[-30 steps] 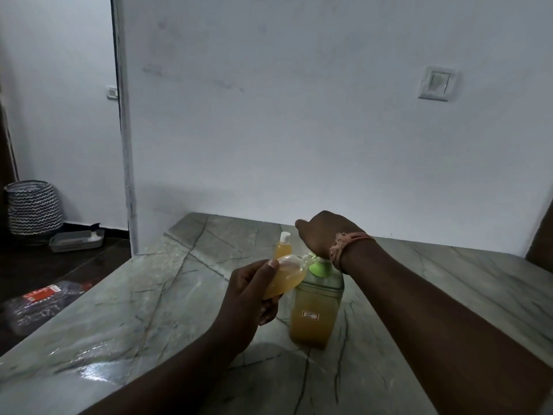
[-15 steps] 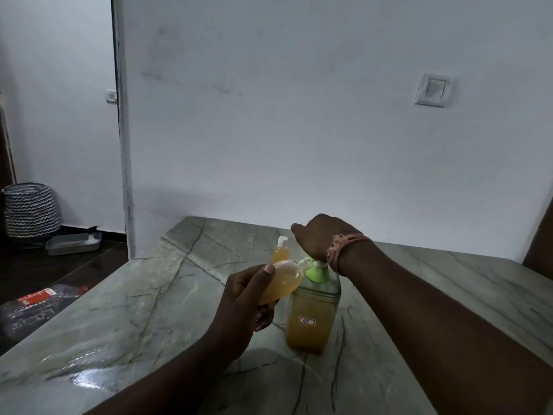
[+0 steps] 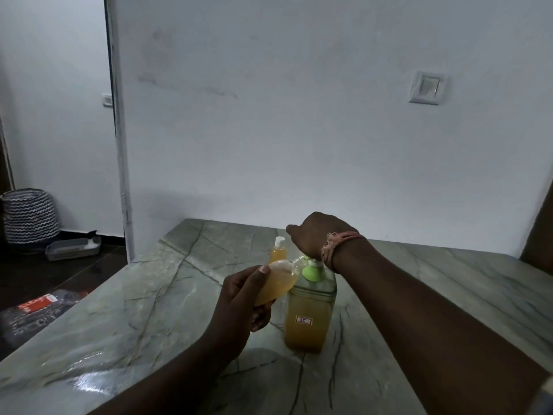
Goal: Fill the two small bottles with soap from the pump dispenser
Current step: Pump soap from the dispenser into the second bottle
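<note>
The left hand (image 3: 239,304) holds a small clear plastic bottle (image 3: 276,281) with orange soap inside. The fingers and thumb curl around it. The bottle is tipped on its side, and its open mouth points at the green top of the pump.

The big clear pump dispenser (image 3: 309,316) stands upright on the grey-green stone table (image 3: 149,310). It is partly full of orange soap and has a small white sticker on the front. Its green pump head (image 3: 311,269) is just under the right hand (image 3: 318,236). The right hand sits on top of the pump, palm down. Its fingers are hidden behind the hand, so I cannot tell if they are curled or straight. A pink string band (image 3: 339,244) goes around that wrist.

A second small bottle with a white cap (image 3: 279,250) stands on the table behind the first one, near the pump dispenser. It has orange soap in it too.

Behind the table is a white wall with a white light switch (image 3: 427,87). On the dark floor at the left are a black and white zigzag basket (image 3: 30,217), a grey tray (image 3: 73,248), and a dark packet with a red label (image 3: 39,310).
</note>
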{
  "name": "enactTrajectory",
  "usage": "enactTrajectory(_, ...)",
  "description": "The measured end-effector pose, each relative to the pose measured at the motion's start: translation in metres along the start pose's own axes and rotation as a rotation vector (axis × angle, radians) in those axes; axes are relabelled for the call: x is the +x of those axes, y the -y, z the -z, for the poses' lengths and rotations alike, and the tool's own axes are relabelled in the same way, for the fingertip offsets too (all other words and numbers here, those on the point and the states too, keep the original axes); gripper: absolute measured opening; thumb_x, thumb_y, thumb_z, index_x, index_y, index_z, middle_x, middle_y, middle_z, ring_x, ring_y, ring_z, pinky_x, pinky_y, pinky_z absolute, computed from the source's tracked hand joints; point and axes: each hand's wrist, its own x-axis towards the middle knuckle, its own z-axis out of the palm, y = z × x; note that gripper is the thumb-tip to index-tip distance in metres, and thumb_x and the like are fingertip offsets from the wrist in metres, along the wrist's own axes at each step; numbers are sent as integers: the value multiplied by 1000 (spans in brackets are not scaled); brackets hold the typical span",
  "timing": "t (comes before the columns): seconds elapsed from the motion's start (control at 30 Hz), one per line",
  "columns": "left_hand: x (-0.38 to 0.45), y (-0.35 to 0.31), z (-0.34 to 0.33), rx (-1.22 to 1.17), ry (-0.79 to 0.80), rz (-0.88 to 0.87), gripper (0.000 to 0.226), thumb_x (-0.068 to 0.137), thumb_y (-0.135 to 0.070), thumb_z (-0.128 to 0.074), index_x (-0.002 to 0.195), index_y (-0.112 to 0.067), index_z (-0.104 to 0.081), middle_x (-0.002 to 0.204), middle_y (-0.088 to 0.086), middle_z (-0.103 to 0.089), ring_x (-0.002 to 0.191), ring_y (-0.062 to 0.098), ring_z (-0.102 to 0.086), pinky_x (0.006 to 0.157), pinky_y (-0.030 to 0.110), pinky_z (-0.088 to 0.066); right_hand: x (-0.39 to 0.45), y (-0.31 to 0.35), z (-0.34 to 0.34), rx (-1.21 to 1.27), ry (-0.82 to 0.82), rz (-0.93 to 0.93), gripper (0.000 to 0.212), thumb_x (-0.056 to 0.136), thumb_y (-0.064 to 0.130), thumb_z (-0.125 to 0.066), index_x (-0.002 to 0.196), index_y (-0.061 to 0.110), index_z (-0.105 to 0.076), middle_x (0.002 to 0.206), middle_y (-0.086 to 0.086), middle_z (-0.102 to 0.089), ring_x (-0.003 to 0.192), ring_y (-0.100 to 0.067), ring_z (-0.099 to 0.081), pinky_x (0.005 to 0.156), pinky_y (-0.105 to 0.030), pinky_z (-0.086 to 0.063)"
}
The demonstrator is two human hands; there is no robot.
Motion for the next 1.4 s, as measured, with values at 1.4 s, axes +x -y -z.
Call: enactTrajectory(1.4, -1, -5, -5, 53, -3, -5, 26, 90, -37, -57, 90, -17, -74, 59, 9, -47, 42, 16, -37, 40, 21, -31, -5, 0, 4, 25, -2, 4, 44, 96, 38, -39, 58, 19, -44, 66, -1, -51, 64, -19, -51, 57, -24, -35)
